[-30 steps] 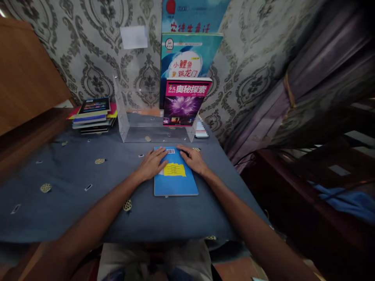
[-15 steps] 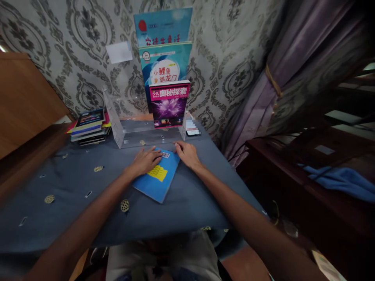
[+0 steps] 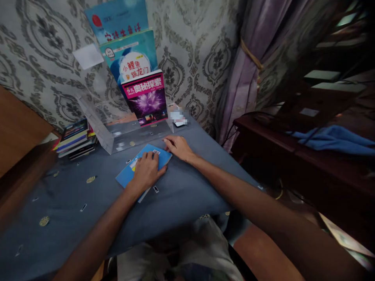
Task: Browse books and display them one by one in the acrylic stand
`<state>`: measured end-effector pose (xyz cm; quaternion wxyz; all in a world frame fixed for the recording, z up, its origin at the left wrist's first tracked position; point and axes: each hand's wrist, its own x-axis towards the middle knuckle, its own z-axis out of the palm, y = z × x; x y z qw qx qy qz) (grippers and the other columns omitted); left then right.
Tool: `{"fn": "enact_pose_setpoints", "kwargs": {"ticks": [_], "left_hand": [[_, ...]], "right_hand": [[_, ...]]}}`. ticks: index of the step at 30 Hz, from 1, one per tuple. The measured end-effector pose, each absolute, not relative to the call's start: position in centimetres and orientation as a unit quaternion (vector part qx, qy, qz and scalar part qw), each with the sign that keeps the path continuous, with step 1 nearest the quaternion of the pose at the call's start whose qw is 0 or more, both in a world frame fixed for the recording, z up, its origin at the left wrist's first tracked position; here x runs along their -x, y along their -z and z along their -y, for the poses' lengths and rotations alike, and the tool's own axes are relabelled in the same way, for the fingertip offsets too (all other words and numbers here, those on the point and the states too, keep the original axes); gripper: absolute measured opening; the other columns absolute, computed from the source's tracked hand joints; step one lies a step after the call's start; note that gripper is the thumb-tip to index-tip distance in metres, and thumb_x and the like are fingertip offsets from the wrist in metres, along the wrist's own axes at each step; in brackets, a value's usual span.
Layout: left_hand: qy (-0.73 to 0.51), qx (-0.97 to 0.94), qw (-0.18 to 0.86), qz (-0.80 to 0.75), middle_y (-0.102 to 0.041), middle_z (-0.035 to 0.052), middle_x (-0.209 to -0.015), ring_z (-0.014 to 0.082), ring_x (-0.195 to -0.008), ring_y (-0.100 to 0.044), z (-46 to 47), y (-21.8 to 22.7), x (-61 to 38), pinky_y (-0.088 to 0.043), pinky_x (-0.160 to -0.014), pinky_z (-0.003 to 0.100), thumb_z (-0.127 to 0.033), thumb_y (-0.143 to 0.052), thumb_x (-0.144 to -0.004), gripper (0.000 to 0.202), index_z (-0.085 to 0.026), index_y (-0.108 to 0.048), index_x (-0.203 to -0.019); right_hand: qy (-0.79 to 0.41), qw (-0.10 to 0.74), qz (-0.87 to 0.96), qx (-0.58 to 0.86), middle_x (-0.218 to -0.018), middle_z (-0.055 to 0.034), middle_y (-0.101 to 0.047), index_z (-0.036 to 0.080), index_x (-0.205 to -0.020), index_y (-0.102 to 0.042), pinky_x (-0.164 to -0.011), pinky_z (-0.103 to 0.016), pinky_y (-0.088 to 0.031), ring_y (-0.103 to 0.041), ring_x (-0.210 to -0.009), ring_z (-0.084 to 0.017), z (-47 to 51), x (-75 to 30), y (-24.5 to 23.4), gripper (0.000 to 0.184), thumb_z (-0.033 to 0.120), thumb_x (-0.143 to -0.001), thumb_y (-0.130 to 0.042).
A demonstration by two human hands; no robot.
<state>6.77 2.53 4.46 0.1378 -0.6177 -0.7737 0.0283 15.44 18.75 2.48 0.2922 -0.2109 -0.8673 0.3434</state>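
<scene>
A thin blue book (image 3: 125, 176) with a yellow patch and a barcode lies face down and askew on the blue tablecloth (image 3: 73, 195). My left hand (image 3: 146, 171) lies flat on top of the book, fingers stretched toward its far corner. My right hand (image 3: 177, 147) rests on the cloth at the book's far right corner, fingers extended and touching its edge. Just behind them stands a clear acrylic book stand (image 3: 117, 132) with a magenta-and-purple book (image 3: 145, 97) upright in it and two taller teal books (image 3: 129, 58) behind that.
A stack of several books (image 3: 74, 138) sits at the left by a wooden panel (image 3: 17, 132). A patterned wall (image 3: 187, 58) backs the table; a purple curtain (image 3: 249, 78) hangs to the right. A dark side table with a blue cloth (image 3: 331, 138) stands beyond the table's right edge.
The blue book has turned counter-clockwise under my hands. My left hand slid back onto the middle of the cover. The view has swung to the right.
</scene>
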Motion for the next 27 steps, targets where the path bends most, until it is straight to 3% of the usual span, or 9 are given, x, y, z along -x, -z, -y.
{"fn": "enact_pose_setpoints", "kwargs": {"ticks": [5, 19, 27], "left_hand": [[-0.053, 0.622, 0.134, 0.770, -0.067, 0.0158, -0.109, 0.0291, -0.101, -0.061, -2.8, -4.6, -7.5, -0.054, -0.077, 0.037, -0.037, -0.051, -0.097, 0.027, -0.015, -0.063, -0.106], [-0.053, 0.590, 0.034, 0.805, -0.075, 0.0130, -0.105, 0.0274, -0.091, -0.072, -3.2, -7.2, -7.6, -0.051, -0.075, 0.036, -0.034, -0.041, -0.101, 0.033, -0.014, -0.068, -0.106], [-0.027, 0.576, 0.002, 0.817, -0.075, 0.0104, -0.109, 0.0259, -0.095, -0.071, -3.1, -7.8, -7.3, -0.047, -0.079, 0.034, -0.031, -0.035, -0.102, 0.037, -0.017, -0.070, -0.105]], "right_hand": [[-0.350, 0.290, 0.868, 0.201, -0.073, -0.0019, -0.074, 0.019, -0.091, -0.071, -0.069, -0.026, -0.048, -0.069, -0.069, -0.016, -18.8, -15.6, -2.6, 0.029, 0.030, -0.100, -0.046], [-0.385, 0.308, 0.850, 0.188, -0.072, -0.0031, -0.073, 0.017, -0.089, -0.073, -0.070, -0.028, -0.047, -0.068, -0.071, -0.018, -19.6, -16.6, -3.8, 0.039, 0.037, -0.100, -0.042], [-0.445, 0.361, 0.804, 0.159, -0.074, -0.0046, -0.072, 0.015, -0.102, -0.072, -0.061, -0.028, -0.048, -0.065, -0.059, -0.016, -19.4, -16.8, -3.6, 0.053, 0.057, -0.098, -0.039]]}}
